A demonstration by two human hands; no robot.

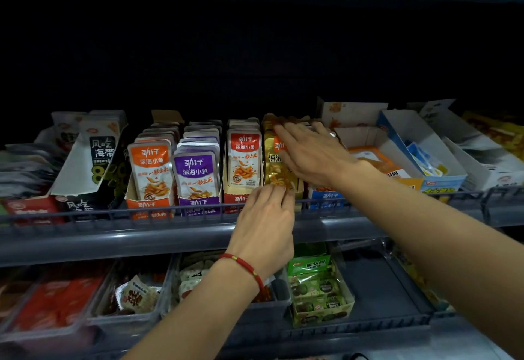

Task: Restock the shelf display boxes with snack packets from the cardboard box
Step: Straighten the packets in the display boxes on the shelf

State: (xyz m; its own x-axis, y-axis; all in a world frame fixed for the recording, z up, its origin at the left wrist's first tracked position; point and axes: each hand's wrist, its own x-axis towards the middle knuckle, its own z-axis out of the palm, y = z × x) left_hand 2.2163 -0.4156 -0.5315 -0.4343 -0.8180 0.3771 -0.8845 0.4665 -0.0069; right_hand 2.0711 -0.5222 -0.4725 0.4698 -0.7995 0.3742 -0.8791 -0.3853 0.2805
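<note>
Nearest the camera, the left hand (265,225) reaches up past the lower shelf, a red string bracelet (243,269) on its wrist. Its fingers are curled close together, the tips pinched at the bottom edge of the gold snack packets (276,166), right at the shelf's front rail (113,213). Whether it truly grips a packet or only steadies the edge I cannot tell.

Just above and beyond it, the right hand (310,154) lies flat and spread, palm down, fingers fanned wide across the top and front of the same gold packets, pressing on them rather than closing around any.

To the left of both hands stand the red packets (243,158) in their display box, then the purple packets (197,173) and the orange packets (151,171), all upright in rows. To the right of the right hand sit an orange-and-white open box (377,158) and a blue-edged box (419,144), partly filled.

Below the left wrist, a green carton (320,288) rests on the lower shelf.
</note>
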